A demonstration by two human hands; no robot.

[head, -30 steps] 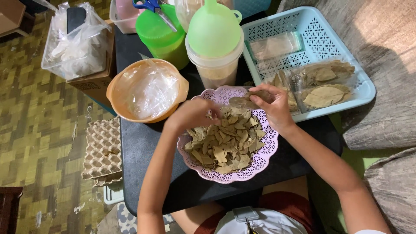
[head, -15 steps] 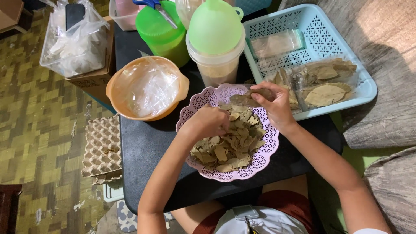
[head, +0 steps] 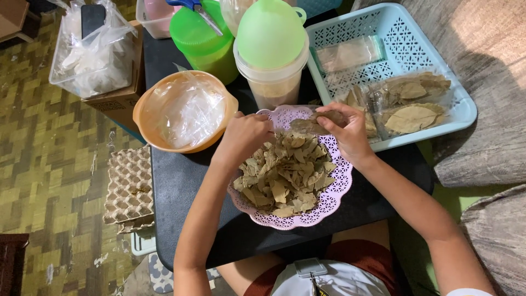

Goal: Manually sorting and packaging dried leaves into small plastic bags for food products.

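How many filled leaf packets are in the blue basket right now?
3 clearly filled: one nearest the right hand at the blue basket's near-left, one mid-basket, one at the near-right. A paler packet lies farther back; others may be hidden beneath.

1. My work surface is a black table (head: 181, 186) running from the frame's top centre to its lower middle.
2. At centre it carries a lilac perforated dish (head: 323, 205) heaped with dried leaves (head: 285, 172).
3. Left of centre sits an orange bowl (head: 143, 129) lined with clear plastic.
4. At top centre stand a green container (head: 211, 46) and a clear tub (head: 274, 82).
5. The upper right holds a pale blue basket (head: 402, 38).
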